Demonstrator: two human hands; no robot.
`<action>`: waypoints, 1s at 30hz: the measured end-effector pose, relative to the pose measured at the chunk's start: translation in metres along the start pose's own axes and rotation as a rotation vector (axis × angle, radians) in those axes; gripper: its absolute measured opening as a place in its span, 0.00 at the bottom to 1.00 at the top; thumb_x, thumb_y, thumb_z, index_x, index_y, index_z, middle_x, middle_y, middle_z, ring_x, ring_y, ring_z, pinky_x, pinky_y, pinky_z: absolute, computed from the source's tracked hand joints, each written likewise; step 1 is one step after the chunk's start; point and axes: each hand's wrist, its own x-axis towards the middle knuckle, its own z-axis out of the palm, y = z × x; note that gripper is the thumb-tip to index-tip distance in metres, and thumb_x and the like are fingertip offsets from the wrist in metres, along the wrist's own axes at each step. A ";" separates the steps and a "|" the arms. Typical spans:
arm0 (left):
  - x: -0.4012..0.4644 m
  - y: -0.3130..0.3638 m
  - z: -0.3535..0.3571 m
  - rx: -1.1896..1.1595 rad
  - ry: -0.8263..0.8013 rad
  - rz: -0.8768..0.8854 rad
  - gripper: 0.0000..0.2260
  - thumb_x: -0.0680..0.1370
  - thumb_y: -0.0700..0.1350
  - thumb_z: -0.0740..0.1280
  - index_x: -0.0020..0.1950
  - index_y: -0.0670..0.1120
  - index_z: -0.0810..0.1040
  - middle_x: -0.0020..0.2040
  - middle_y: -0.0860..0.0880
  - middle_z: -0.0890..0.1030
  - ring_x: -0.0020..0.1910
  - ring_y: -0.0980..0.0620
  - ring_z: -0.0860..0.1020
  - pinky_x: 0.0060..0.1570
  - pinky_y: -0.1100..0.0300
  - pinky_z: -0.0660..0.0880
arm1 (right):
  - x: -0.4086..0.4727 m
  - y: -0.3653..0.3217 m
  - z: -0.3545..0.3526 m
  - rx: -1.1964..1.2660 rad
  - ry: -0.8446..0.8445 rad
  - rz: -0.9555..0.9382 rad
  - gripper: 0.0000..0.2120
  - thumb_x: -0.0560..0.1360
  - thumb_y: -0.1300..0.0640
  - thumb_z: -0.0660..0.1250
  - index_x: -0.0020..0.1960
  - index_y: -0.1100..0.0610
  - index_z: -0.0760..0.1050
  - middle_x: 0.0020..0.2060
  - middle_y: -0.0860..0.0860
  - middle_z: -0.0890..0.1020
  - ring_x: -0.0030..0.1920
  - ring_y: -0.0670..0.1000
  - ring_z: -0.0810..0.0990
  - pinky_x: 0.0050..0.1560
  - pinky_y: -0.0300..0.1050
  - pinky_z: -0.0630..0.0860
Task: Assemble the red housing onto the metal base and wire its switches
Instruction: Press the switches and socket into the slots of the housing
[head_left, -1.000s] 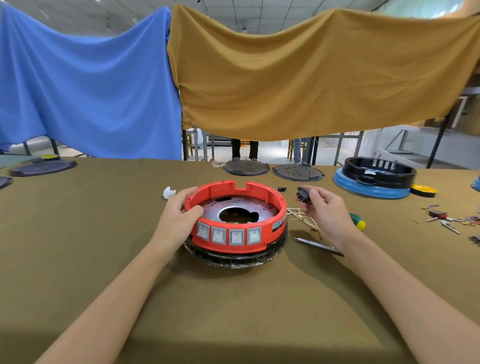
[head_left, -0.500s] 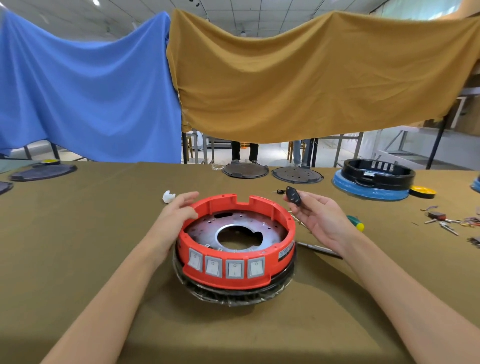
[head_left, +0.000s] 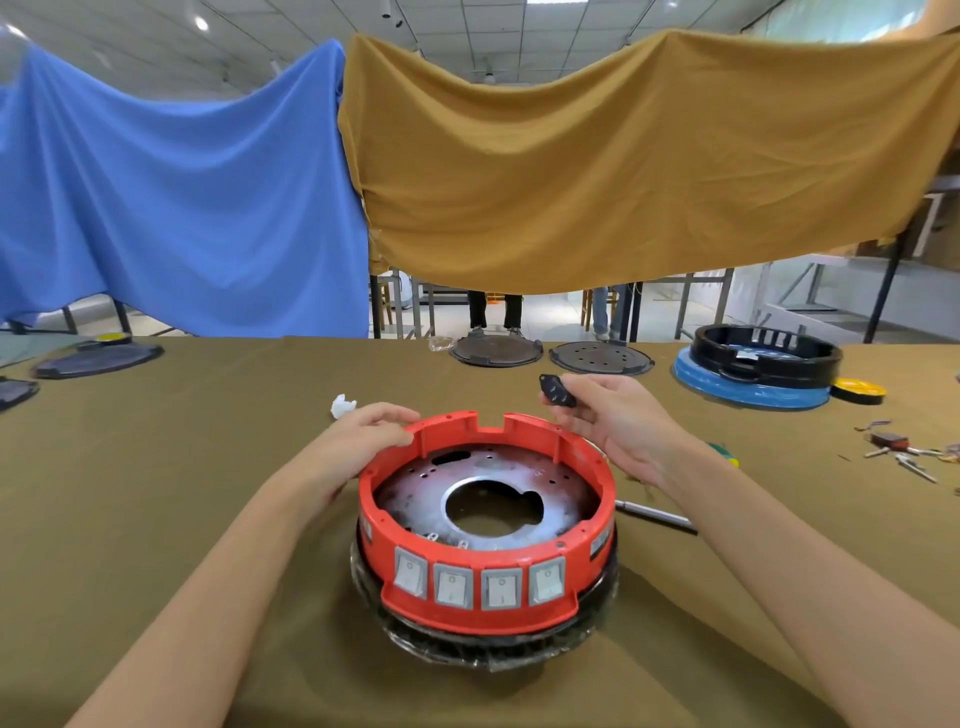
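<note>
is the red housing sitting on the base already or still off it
On it. The red housing sits level around the metal base, whose plate shows inside the ring. Whether it is fastened, cannot tell.

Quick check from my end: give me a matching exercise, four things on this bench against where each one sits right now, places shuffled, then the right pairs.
Things:
1. small black part
2. red housing
3. black ring housing
4. white scrap

Places:
A. stacked on a blue disc at the far right of the table
B. pinched in the right hand, above the table
C. on the cloth just beyond the left hand
D. on the metal base, left hand touching its rim

Pairs: 1-B, 2-D, 3-A, 4-C
</note>
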 end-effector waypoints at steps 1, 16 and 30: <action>0.006 0.004 0.000 0.060 -0.023 0.006 0.09 0.78 0.44 0.67 0.54 0.55 0.83 0.56 0.47 0.83 0.55 0.47 0.82 0.60 0.48 0.77 | 0.002 -0.002 0.004 -0.083 -0.005 -0.016 0.10 0.80 0.57 0.66 0.52 0.64 0.81 0.47 0.59 0.85 0.38 0.47 0.82 0.42 0.38 0.81; 0.049 0.016 0.028 0.539 -0.101 0.248 0.09 0.85 0.46 0.57 0.56 0.57 0.76 0.48 0.58 0.78 0.48 0.58 0.77 0.44 0.63 0.70 | 0.029 0.005 0.048 -0.631 0.006 -0.144 0.13 0.82 0.53 0.63 0.48 0.58 0.83 0.42 0.53 0.87 0.47 0.51 0.85 0.55 0.49 0.78; 0.044 0.036 0.041 0.342 -0.085 0.461 0.05 0.82 0.47 0.64 0.53 0.55 0.79 0.44 0.58 0.82 0.40 0.65 0.77 0.44 0.67 0.71 | 0.026 0.003 0.042 -0.680 -0.088 -0.178 0.10 0.80 0.50 0.66 0.43 0.50 0.84 0.41 0.46 0.85 0.47 0.45 0.82 0.43 0.37 0.71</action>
